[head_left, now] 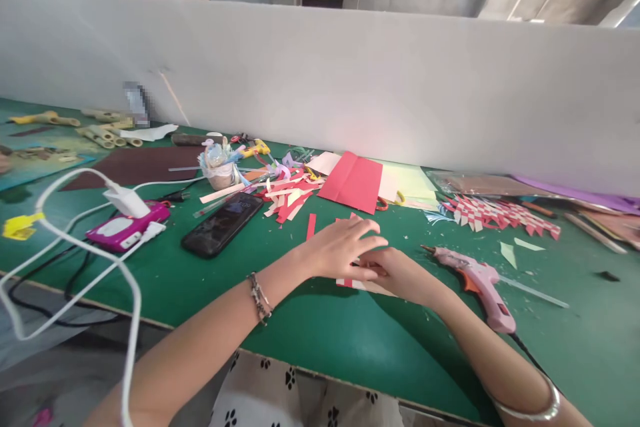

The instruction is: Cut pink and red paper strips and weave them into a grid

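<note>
My left hand (337, 250) is over the middle of the green table, its fingers apart and bent, its thumb pointing toward the other hand. Beside it, my right hand (403, 273) has its fingers curled together on red and cream paper strips (345, 283). Both hands meet over these strips and hide most of them, so their full shape does not show. Just left of my left hand lies a loose red paper strip (311, 227). To the right of my right hand rests a pink glue gun (475, 277) with a clear glue stick in its back.
A black phone (223, 223), a magenta power strip (127, 223) and looping white cables are on the left. Behind the hands lie a red paper sheet (353, 181), cut paper strips (290, 193) and a red-and-white woven paper piece (500, 215). A white partition (320, 80) borders the table.
</note>
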Motion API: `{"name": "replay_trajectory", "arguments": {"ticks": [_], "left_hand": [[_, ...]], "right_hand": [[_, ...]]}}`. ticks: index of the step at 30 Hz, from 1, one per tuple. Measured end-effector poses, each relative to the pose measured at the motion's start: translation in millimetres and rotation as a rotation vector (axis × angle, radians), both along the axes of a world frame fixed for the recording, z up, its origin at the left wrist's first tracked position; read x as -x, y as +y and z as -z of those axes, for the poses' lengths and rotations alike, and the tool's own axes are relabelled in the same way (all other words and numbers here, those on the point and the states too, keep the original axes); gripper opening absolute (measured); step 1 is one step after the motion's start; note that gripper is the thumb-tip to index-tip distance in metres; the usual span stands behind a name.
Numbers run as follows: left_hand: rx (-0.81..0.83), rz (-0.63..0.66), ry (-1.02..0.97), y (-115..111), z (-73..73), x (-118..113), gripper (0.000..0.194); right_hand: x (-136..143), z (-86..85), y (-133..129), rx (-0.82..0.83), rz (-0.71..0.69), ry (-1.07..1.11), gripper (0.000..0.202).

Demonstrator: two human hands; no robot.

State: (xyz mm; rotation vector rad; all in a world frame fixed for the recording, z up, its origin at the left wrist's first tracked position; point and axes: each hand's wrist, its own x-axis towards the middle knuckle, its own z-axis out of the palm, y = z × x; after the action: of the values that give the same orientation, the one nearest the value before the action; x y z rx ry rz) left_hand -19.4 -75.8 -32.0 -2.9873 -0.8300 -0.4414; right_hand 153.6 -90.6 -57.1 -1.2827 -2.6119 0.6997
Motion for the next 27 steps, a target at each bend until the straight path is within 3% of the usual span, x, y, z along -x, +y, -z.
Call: {"name": "replay_trajectory", "arguments": {"ticks": [2, 5, 7, 13, 20, 27], "left_hand": [[0.061, 0.052, 0.003, 0.5, 11.8, -0.6, 0.055], [0.133, 0.053, -0.014, 1.9, 24.9, 16.4, 0.076], [0.166, 0.051, -0.007, 2.2, 28.8, 28.6, 0.080], [0.212, -0.034, -0.028, 1.6, 33.6, 40.6, 0.046], [0.295, -0.104, -0.095, -2.1, 34.7, 37.8, 0.033], [0.350, -0.081, -0.086, -4.6, 30.0, 35.5, 0.025]], "right_hand": [[-2.4, 1.6, -0.2, -0.001, 0.009, 0.009, 0.035], [-3.3, 0.1, -1.2, -0.017, 0.042, -0.013, 0.033], [-2.2, -1.4, -2.0, -0.007, 0.055, -0.012, 0.029], [3.4, 0.3, -2.2, 0.050, 0.078, 0.029, 0.022], [3.6, 4.4, 0.3, 0.039, 0.143, 0.017, 0.023], [1.2, 5.0, 1.0, -0.019, 0.167, -0.028, 0.034]]}}
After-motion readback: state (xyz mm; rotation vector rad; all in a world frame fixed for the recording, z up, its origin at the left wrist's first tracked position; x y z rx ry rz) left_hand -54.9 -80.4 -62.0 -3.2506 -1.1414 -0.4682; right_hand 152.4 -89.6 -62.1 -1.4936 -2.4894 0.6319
